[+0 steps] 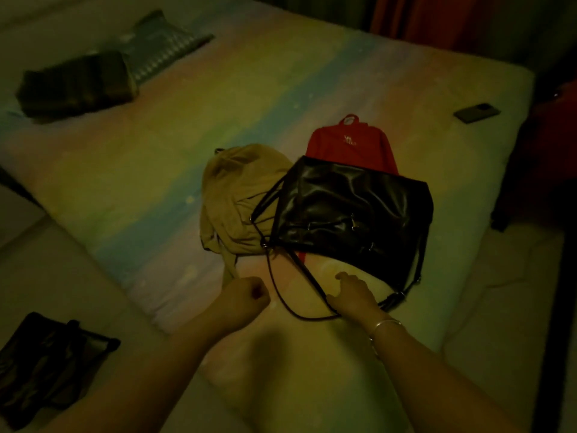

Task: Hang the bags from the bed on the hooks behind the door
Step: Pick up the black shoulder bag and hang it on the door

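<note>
Three bags lie together on the bed [156,145]. A black leather bag [349,214] rests on top, over a red bag [349,145] behind it and beside a tan cloth bag [234,195] on its left. My left hand [246,296] is closed in a fist on the tan bag's strap [229,270]. My right hand [352,292] lies on the mattress on the black bag's thin strap [281,295], its fingers bent around the strap; the grip is hard to see in the dim light.
A dark folded cloth [78,82] and a patterned pillow [162,48] lie at the far left of the bed. A phone [476,112] sits near the right edge. Another dark bag [40,364] lies on the floor at the lower left. Red curtain [437,17] hangs behind.
</note>
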`<state>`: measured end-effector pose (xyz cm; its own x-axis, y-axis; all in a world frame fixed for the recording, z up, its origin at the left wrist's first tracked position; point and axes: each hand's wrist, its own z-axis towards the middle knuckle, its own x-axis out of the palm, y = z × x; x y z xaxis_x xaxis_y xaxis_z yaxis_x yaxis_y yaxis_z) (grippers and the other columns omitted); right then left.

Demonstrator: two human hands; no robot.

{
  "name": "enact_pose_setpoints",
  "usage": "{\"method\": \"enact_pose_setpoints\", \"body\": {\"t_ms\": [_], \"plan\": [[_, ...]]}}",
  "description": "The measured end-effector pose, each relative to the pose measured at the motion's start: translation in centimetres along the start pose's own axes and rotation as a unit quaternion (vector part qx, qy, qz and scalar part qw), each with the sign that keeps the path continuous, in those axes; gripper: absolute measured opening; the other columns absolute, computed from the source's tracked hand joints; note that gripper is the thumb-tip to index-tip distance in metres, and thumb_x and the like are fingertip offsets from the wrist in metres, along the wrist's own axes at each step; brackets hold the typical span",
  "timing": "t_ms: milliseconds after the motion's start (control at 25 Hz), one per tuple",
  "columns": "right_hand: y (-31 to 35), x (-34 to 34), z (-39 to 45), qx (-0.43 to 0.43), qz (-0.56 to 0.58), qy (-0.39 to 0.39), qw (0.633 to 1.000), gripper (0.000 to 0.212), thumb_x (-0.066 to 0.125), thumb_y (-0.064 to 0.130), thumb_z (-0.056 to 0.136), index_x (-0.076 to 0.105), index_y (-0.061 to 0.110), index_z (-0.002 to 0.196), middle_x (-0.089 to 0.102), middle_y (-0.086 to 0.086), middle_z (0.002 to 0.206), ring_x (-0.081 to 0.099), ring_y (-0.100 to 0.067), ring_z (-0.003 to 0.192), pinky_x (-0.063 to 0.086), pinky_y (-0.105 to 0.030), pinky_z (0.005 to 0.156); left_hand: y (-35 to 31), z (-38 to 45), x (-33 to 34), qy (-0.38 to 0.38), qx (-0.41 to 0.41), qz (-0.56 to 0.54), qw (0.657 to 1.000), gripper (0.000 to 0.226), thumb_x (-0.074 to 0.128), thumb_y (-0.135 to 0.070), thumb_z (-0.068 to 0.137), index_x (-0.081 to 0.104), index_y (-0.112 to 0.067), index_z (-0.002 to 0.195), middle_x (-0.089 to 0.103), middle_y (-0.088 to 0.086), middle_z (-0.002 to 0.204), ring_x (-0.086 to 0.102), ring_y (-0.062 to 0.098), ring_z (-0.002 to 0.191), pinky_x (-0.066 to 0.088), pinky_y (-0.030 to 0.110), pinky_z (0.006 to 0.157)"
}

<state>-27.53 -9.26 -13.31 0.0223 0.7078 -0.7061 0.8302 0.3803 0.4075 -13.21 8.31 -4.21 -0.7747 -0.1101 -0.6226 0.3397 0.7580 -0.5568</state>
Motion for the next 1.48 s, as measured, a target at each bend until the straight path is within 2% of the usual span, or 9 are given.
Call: {"method": "enact_pose_setpoints", "body": {"t_ms": [240,400,560,640,840,1120,1280,1400,1480], "plan": [[-1.5,5.1,3.6,-0.002,-0.183,0.112,0.977,0.071,0.059,0.033,0.081,0.027,0.014,0.142,0.041,-0.011,0.140,0.035,-0.032,0.133,0.014,-0.054,0.115,2.3,4.3,1.6,0.032,-0.032,-0.008,0.999,0.021,0.051,-0.016,0.090,0.065,0.000,0.097,0.067,0.016,0.102,0.062,0.031,0.095,0.051,0.041,0.084],[-1.7,7.1,1.5,-0.012,-0.240,0.155,0.958,0.060,0.055,0.018,0.083,0.033,0.009,0.138,0.051,-0.013,0.134,0.050,-0.031,0.122,0.036,-0.045,0.106,4.8,2.8,2.1,0.069,-0.049,-0.015,0.996,0.019,0.050,-0.018,0.091,0.065,-0.007,0.094,0.066,0.009,0.098,0.063,0.026,0.089,0.052,0.038,0.081],[4.7,5.1,-2.3,-0.066,0.058,0.219,0.972,0.026,0.058,0.021,0.085,0.055,0.010,0.108,0.069,-0.009,0.091,0.069,-0.016,0.069,0.059,-0.035,0.070,6.3,-0.9,0.7,0.050,-0.080,-0.018,0.995,0.009,0.052,-0.017,0.090,0.060,-0.015,0.091,0.064,0.007,0.101,0.060,0.020,0.088,0.051,0.036,0.086],[10.1,3.1,-4.8,-0.109,0.207,0.199,0.952,0.022,0.053,0.030,0.089,0.056,0.015,0.106,0.068,-0.003,0.079,0.065,-0.012,0.058,0.054,-0.026,0.057,6.2,-3.8,-0.9,0.030,-0.081,-0.017,0.996,0.012,0.056,-0.017,0.088,0.060,-0.015,0.099,0.063,0.009,0.110,0.057,0.018,0.092,0.051,0.030,0.083],[22.5,-2.0,-13.7,-0.238,0.350,0.144,0.894,0.038,0.040,0.031,0.096,0.069,0.008,0.087,0.068,0.000,0.086,0.064,-0.022,0.095,0.046,-0.040,0.093,5.5,-13.0,-6.2,-0.047,-0.074,-0.046,0.995,0.046,0.067,-0.032,0.082,0.051,-0.014,0.121,0.057,0.005,0.123,0.058,0.018,0.106,0.049,0.026,0.085],[29.8,-1.5,-31.6,-0.408,0.317,0.128,0.846,0.056,0.022,0.034,0.100,0.074,0.022,0.083,0.068,-0.005,0.119,0.058,-0.018,0.110,0.044,-0.034,0.093,8.6,-30.9,-9.9,-0.270,-0.059,-0.201,0.940,0.093,0.074,-0.049,0.070,0.026,-0.020,0.143,0.036,0.002,0.148,0.041,0.022,0.132,0.041,0.025,0.091],[32.2,5.3,-47.1,-0.478,0.310,0.191,0.799,0.053,0.029,0.040,0.087,0.071,0.012,0.102,0.071,-0.009,0.110,0.062,-0.025,0.100,0.055,-0.027,0.075,13.8,-46.2,-8.5,-0.366,-0.038,-0.245,0.897,0.060,0.076,-0.042,0.070,0.049,-0.025,0.121,0.054,-0.006,0.118,0.056,0.012,0.108,0.048,0.029,0.088],[33.9,11.1,-58.3,-0.575,0.254,0.211,0.749,0.051,0.032,0.033,0.084,0.062,0.004,0.114,0.066,-0.011,0.114,0.060,-0.022,0.105,0.049,-0.045,0.092,17.6,-57.2,-6.4,-0.394,0.017,-0.285,0.874,0.016,0.073,-0.018,0.077,0.061,-0.028,0.082,0.066,-0.008,0.086,0.066,-0.001,0.075,0.055,0.023,0.073],[35.8,14.8,-66.1,-0.607,0.234,0.244,0.719,0.039,0.036,0.026,0.090,0.058,-0.003,0.104,0.064,-0.015,0.103,0.060,-0.025,0.095,0.051,-0.048,0.078,20.9,-65.7,-4.9,-0.470,-0.014,-0.313,0.825,0.010,0.066,-0.009,0.083,0.064,-0.018,0.080,0.068,-0.002,0.075,0.068,0.001,0.063,0.054,0.017,0.063]]}}
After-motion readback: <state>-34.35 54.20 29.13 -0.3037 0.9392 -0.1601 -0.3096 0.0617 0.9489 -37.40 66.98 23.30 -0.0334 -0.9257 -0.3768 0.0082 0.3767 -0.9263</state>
